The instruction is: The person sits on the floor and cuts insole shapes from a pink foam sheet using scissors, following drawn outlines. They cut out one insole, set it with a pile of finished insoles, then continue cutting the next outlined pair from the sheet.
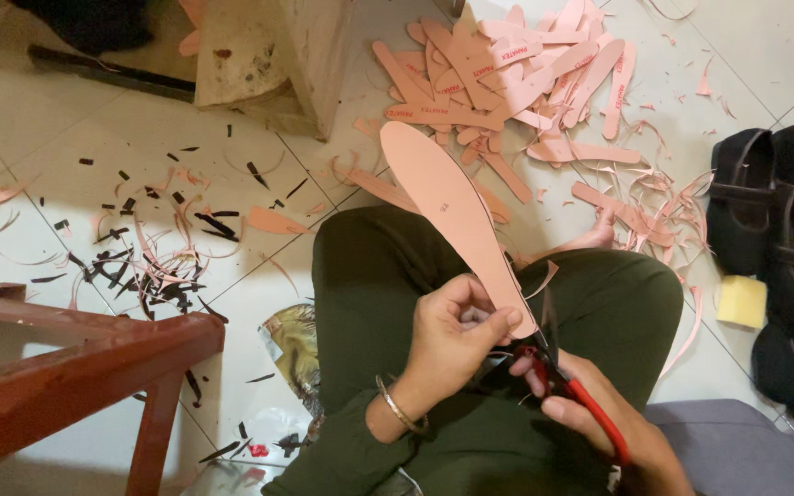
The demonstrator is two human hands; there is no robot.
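Left hand [452,335] grasps the near end of a pink shoe insole [452,216]. Right hand [599,427] clenches red-handled scissors [572,386], blades at the insole's right edge. Pink offcuts [507,83] piled far.

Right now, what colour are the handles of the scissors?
Red: the scissors' handles in the right hand, seen clearly in the head view.

We see a white tiled floor [140,129], a heap of pink insole pieces [516,73] on it, we note black and pink trimmings [153,262], black shoes [774,220], a yellow sponge [742,301].
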